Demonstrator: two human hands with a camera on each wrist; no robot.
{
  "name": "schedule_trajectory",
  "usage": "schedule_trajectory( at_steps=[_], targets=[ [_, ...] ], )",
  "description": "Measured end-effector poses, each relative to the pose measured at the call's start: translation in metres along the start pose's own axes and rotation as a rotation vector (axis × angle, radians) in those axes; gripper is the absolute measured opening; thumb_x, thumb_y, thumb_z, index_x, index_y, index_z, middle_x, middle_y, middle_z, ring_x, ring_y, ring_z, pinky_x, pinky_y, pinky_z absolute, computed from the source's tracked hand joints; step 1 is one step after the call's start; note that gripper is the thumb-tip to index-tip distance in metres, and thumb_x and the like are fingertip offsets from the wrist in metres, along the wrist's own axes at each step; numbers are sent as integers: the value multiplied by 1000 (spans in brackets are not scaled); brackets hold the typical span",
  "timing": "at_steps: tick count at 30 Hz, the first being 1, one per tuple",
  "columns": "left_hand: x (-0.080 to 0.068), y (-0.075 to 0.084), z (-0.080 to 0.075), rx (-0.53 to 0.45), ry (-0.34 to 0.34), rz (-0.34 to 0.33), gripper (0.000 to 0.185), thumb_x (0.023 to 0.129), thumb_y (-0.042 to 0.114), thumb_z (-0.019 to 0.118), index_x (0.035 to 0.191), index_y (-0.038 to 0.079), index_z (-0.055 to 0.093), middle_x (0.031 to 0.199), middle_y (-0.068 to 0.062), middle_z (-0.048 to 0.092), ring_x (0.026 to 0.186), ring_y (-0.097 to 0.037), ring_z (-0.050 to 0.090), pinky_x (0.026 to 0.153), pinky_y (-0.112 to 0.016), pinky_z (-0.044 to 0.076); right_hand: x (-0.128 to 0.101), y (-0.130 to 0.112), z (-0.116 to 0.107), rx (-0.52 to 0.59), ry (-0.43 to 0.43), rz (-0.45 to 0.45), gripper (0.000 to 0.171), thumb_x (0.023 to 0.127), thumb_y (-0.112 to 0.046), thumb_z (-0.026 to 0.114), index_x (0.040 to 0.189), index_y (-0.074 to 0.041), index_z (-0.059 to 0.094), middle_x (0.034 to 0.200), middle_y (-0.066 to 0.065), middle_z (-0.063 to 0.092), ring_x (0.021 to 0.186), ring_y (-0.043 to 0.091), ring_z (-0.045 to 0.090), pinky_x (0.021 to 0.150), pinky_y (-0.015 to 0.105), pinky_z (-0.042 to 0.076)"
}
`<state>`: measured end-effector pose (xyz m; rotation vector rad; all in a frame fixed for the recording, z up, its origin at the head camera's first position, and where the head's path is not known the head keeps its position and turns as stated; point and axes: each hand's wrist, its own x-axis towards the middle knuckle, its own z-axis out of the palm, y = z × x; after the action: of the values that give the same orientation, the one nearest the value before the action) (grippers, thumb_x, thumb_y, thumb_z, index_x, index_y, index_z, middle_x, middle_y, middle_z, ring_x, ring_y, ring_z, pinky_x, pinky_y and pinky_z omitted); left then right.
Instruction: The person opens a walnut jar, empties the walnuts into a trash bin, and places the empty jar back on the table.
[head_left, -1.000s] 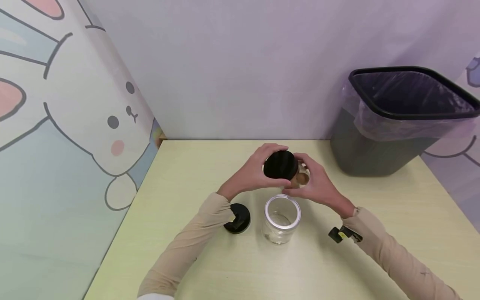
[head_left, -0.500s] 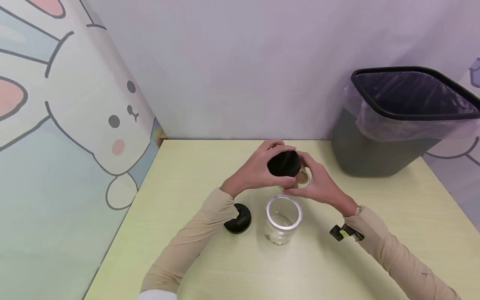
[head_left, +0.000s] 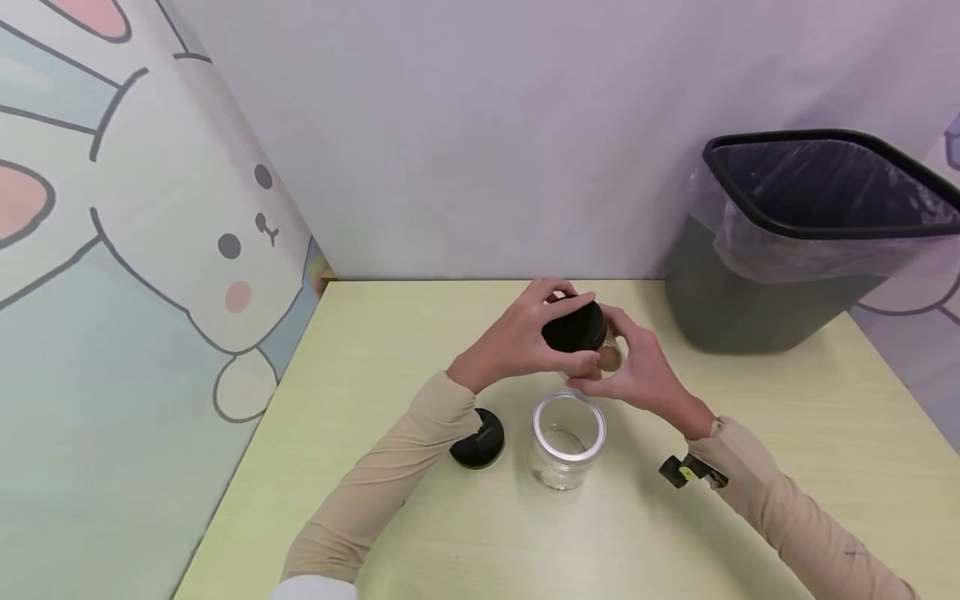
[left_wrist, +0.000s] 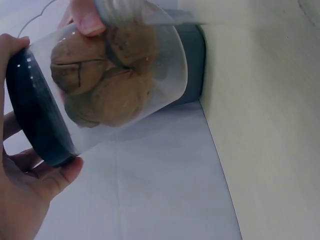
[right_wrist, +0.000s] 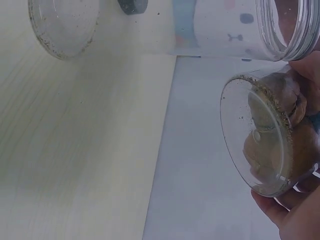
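My left hand [head_left: 517, 337] grips the black lid [head_left: 574, 327] of a clear jar [left_wrist: 165, 75], its thumb and fingers around the rim. The same jar's body is held by my right hand [head_left: 637, 362], low near its base. Several brown nuts [left_wrist: 122, 95], which look like walnuts, lie inside, and crumbs cling along the base in the right wrist view. The jar is tilted and held above the table, its lid on. Just in front of it, a second clear jar [head_left: 561, 475] stands upright without a lid. A loose black lid [head_left: 480, 450] lies left of that jar, partly hidden by my left sleeve.
A grey bin [head_left: 738, 292] with a plastic liner stands at the back right of the pale wooden table [head_left: 382, 333]. A light wall [head_left: 480, 150] rises behind the table's far edge, and a rabbit-printed sheet [head_left: 172, 208] hangs on the left.
My left hand has turned a little on the lid, and its fingers have shifted right. The held jar has drifted slightly right too. The standing jar and loose lid stay in place.
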<state>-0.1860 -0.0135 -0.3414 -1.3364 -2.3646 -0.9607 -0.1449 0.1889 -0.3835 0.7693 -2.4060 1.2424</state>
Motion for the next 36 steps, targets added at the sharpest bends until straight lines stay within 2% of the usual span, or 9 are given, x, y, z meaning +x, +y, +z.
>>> schedule_trajectory(
  at_steps=[4, 7, 13, 15, 18, 22, 27, 32, 36],
  targets=[
    [2, 2, 1, 26, 54, 61, 66, 73, 44, 75, 128, 9, 61, 117, -7, 50, 109, -17, 44, 88, -22, 40, 0, 10, 2, 5, 36, -37, 96, 52, -15, 93, 136, -10, 46, 102, -1, 60, 89, 8, 51, 78, 25, 40],
    [4, 3, 2, 47, 101, 53, 66, 73, 44, 76, 126, 8, 62, 116, -7, 51, 108, -18, 45, 87, -22, 41, 3, 12, 2, -10, 84, -71, 95, 52, -19, 92, 136, -12, 47, 102, -2, 59, 91, 8, 52, 79, 25, 43],
    [5, 6, 7, 78, 175, -89, 62, 73, 44, 77, 124, 10, 63, 113, -6, 53, 104, -18, 49, 78, -22, 44, 8, 12, 6, -87, 183, -110, 91, 51, -26, 91, 132, -11, 52, 101, 1, 61, 89, 13, 56, 74, 31, 42],
    [5, 8, 7, 78, 166, -155, 62, 74, 47, 75, 124, 12, 62, 112, -5, 53, 101, -17, 50, 75, -23, 45, 7, 12, 7, -94, 188, -108, 91, 51, -27, 91, 131, -11, 53, 99, 1, 61, 88, 13, 56, 74, 31, 41],
    [5, 12, 4, 67, 108, -245, 67, 74, 54, 73, 127, 15, 59, 115, -3, 52, 100, -16, 51, 75, -25, 46, 6, 12, 6, -93, 171, -96, 91, 51, -28, 92, 131, -12, 52, 99, -1, 60, 89, 13, 56, 75, 30, 40],
    [4, 14, -3, 19, -16, -285, 73, 73, 56, 73, 133, 20, 52, 124, -1, 47, 106, -15, 49, 81, -29, 46, 5, 13, 4, -95, 134, -73, 93, 51, -30, 92, 133, -13, 51, 104, -1, 61, 93, 12, 56, 77, 35, 43],
    [2, 12, -13, -56, -137, -176, 68, 76, 43, 75, 135, 25, 48, 139, 4, 36, 126, -9, 33, 97, -28, 38, 3, 12, 1, -87, 99, -50, 96, 51, -31, 93, 135, -15, 50, 112, 1, 61, 95, 14, 56, 80, 40, 45],
    [2, 10, -21, -129, -202, -29, 58, 75, 19, 72, 130, 24, 53, 143, 3, 32, 132, -8, 25, 99, -27, 35, 2, 10, -2, -83, 68, -42, 95, 51, -33, 93, 135, -18, 50, 113, -2, 60, 95, 13, 55, 80, 35, 43],
    [4, 8, -24, -136, -240, 32, 59, 69, 11, 69, 125, 23, 56, 144, 3, 31, 134, -6, 21, 100, -25, 33, 1, 8, -4, -88, 56, -33, 96, 51, -34, 93, 136, -17, 49, 120, -1, 59, 102, 14, 56, 85, 39, 43]
  ],
)
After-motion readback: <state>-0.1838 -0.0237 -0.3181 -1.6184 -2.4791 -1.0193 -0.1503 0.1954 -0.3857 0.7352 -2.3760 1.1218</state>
